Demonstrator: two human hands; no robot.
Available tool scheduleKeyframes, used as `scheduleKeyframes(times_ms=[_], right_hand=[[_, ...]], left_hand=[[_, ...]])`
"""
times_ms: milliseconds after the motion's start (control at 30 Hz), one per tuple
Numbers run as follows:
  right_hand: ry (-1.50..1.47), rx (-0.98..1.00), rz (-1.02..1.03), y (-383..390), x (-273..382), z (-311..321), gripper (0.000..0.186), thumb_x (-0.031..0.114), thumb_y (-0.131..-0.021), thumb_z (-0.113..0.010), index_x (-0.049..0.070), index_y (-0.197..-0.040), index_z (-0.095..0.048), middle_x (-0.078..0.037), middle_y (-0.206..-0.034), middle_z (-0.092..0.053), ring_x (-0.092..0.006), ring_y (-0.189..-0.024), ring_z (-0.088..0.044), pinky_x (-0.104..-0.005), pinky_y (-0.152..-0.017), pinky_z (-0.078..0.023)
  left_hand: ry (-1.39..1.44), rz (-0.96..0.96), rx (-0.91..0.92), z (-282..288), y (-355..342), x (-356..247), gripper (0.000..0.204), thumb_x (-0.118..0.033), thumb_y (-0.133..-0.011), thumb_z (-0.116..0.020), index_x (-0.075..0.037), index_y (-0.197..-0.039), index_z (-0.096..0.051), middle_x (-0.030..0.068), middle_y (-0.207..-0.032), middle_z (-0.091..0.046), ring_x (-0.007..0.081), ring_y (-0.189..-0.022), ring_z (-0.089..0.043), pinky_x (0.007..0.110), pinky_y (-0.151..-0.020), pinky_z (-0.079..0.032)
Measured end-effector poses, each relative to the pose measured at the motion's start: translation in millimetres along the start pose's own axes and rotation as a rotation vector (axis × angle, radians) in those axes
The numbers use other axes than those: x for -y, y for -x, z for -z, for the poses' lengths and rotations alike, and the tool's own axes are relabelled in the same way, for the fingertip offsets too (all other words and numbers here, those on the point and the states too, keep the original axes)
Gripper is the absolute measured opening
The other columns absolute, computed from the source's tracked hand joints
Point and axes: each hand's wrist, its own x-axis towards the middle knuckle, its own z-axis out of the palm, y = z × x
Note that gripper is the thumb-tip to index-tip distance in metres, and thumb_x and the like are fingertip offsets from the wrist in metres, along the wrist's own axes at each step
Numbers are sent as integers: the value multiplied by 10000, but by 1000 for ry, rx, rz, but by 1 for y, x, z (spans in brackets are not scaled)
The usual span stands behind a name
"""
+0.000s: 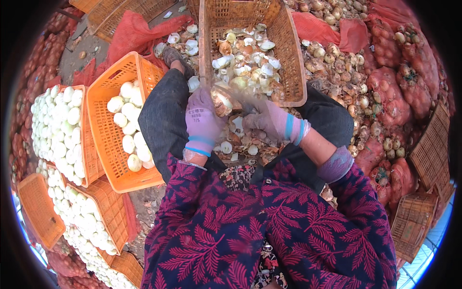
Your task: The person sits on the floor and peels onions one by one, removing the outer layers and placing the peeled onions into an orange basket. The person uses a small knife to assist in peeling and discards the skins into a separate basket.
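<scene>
My left hand (204, 117), in a pale purple glove with a blue-striped cuff, is closed round a partly peeled onion (222, 103). Opposite it, my right hand (273, 121), gloved alike, grips what looks like a knife (244, 97), its blade smeared by motion beside the onion. Both hands are between my knees at the near end of a worn orange crate (297, 72). Inside that crate lie onion skins (243, 62) and cut scraps. More scraps (252, 150) litter the ground under my hands. An orange crate (108, 144) of peeled white onions (129, 113) stands left of my knee.
Further left, more crates (91, 139) are heaped with peeled onions. A pile of unpeeled onions (337, 67) spreads at the right, with full red net bags (382, 91) behind it. Red netting (132, 36) lies at the far left. Crates (414, 224) stand at the right edge.
</scene>
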Motion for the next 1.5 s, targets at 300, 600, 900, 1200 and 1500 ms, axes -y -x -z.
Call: scheduleKeyframes(times_ms=[300, 600, 900, 1200, 1500], right_hand=[[72, 115, -185, -6, 20, 7, 337, 130, -864, -636, 21, -1176, -571, -59, -736, -668, -103, -502, -540, -280, -405, -406], [445, -262, 131, 57, -47, -41, 797, 105, -898, -618, 129, -1627, -296, -172, -711, -650, -270, -557, -642, -381, -536, -504], [940, -388, 126, 16, -53, -56, 861, 220, -934, -663, 89, -1640, -188, -292, -977, -719, -464, -884, -709, -550, -783, -565], [-452, -467, 87, -35, -59, -2, 746, -15, -887, -614, 77, -1590, -382, -74, -774, -681, -106, -520, -544, -278, -430, -463], [265, -435, 284, -72, -55, 21, 651, 238, -939, -682, 13, -1517, -485, -87, -816, -657, -134, -663, -603, -303, -634, -508]], left_hand=[[-158, -71, -74, -5, 16, -9, 1064, -188, -682, -855, 66, -1553, -298, 189, -1364, -522, 378, -1279, -523, 461, -1093, -445], [6, 98, 50, 11, 0, 1, 872, -221, -673, -883, -55, -1423, -470, 188, -1276, -562, 377, -1203, -559, 468, -994, -510], [-8, 206, 79, 14, -9, 7, 739, -319, -704, -897, -27, -1267, -518, 182, -1194, -591, 389, -1150, -587, 476, -943, -536], [43, 83, 0, 4, -6, 14, 755, -330, -670, -886, -23, -1260, -530, 187, -1173, -591, 392, -1136, -584, 479, -933, -527], [378, 99, -206, -20, 14, 53, 730, -315, -722, -830, -51, -1338, -540, 206, -1233, -619, 390, -1127, -633, 508, -946, -543]])
